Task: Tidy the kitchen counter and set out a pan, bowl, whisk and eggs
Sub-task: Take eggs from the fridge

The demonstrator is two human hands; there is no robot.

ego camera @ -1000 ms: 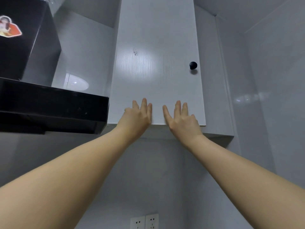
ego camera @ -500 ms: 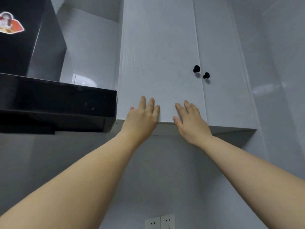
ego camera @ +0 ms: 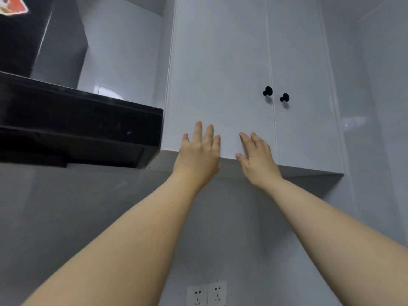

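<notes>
A home kitchen: white wall cabinet (ego camera: 220, 74) with black knobs (ego camera: 268, 91), black range hood (ego camera: 77, 120), tiled wall (ego camera: 123, 54), sockets (ego camera: 207, 293).

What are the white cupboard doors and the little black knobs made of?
White flat cupboard doors: probably laminated or painted board, smooth with a soft sheen. Small round black knobs: matte, maybe metal or plastic; too small to tell.

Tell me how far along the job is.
Done: nothing I can confirm; counter, pan, bowl, whisk and eggs are out of view. In hand: left hand and right hand lie flat on the lower edge of the left cabinet door; it looks shut. Left: apparently setting everything out.
</notes>
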